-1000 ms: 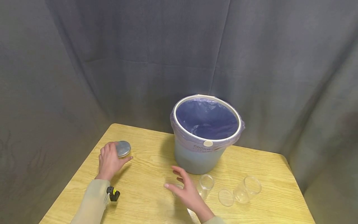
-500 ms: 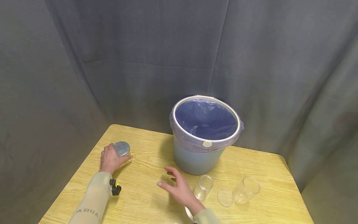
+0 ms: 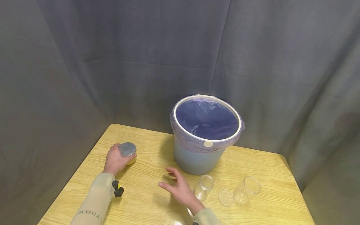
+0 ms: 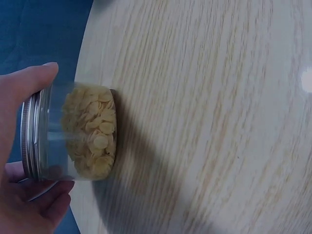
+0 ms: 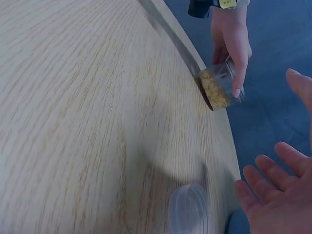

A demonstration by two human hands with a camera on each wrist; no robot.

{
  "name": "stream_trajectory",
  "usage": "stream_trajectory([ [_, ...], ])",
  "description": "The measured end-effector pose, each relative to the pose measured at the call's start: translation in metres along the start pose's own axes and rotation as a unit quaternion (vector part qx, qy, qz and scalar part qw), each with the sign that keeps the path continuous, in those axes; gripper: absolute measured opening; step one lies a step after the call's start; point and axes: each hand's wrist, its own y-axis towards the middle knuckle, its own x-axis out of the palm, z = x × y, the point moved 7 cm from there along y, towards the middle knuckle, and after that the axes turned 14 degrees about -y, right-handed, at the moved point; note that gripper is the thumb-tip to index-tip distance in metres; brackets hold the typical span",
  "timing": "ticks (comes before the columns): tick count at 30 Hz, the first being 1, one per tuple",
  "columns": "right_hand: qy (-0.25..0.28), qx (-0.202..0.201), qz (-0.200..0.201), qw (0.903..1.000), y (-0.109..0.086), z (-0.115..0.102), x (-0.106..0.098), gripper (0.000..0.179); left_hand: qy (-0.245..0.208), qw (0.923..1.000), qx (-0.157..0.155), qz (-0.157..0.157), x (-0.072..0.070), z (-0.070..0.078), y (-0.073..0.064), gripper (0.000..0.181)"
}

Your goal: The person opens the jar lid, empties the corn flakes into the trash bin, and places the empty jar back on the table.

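Note:
My left hand (image 3: 116, 160) grips a clear jar of pale yellow flakes (image 4: 95, 134) near its metal lid (image 3: 127, 149). In the left wrist view the thumb is on one side of the jar and the fingers are on the other. The flakes fill the lower part of the jar. My right hand (image 3: 181, 189) hovers over the table with fingers spread and nothing in them. Close beside it stands a clear, open-topped jar (image 3: 204, 187). A translucent round container or lid (image 5: 187, 209) shows below the right hand in the right wrist view.
A grey bucket (image 3: 194, 159) lined with a purple bag stands at the back of the wooden table (image 3: 146, 193). To the right are a second clear jar (image 3: 247, 190) and a clear round disc (image 3: 225, 198). Grey curtains (image 3: 140, 62) hang behind.
The left hand has closed around the jar of flakes and shifted it slightly right. My right hand first drifted a little left, then stayed in place, fingers still spread.

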Motion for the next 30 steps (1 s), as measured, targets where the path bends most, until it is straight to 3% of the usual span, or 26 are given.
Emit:
stream_trajectory([
  [6, -0.005, 0.008, -0.003, 1.0, -0.002, 0.004, 0.0, 0.069, 0.013, 0.9998, 0.017, -0.004, 0.001, 0.005, 0.0, 0.099],
  [10, -0.004, 0.008, -0.001, 1.0, -0.002, 0.004, -0.001, 0.07, 0.017, 0.9991, 0.039, -0.007, 0.002, 0.016, -0.002, 0.095],
  [19, 0.006, 0.008, 0.006, 0.9999, 0.0, 0.004, -0.001, 0.071, -0.015, 0.9968, 0.073, -0.029, 0.009, 0.05, -0.016, 0.088],
  [30, -0.001, 0.007, 0.013, 0.9999, -0.002, 0.003, -0.005, 0.075, -0.032, 0.9857, 0.158, -0.05, 0.016, 0.103, -0.036, 0.079],
])
